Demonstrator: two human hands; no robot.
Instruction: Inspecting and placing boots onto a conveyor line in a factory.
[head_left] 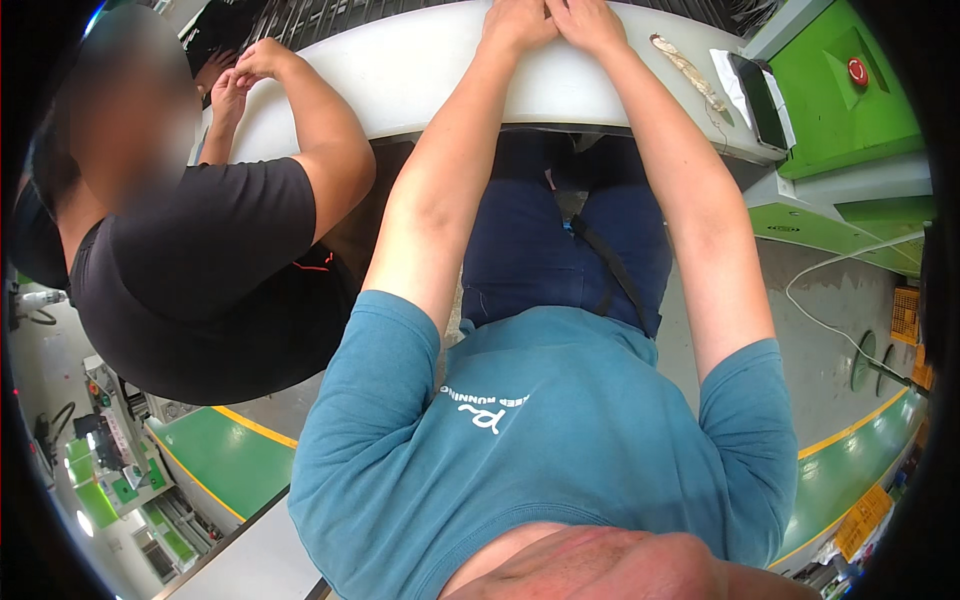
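Observation:
My left hand [516, 24] and my right hand [590, 22] lie side by side, touching, at the far edge of a curved white table [400, 70]. Their fingers run out of the top of the picture, so anything between them is hidden. Both bare forearms stretch up from my teal shirt over my dark blue trousers. A long beige strip [688, 68] lies on the table just right of my right hand.
A co-worker in a black shirt sits at my left, with hands [236, 80] together on the same table. A dark flat device [760, 100] lies at the table's right end beside a green machine [850, 110] with a red button [857, 70]. A white cable [830, 320] trails across the floor.

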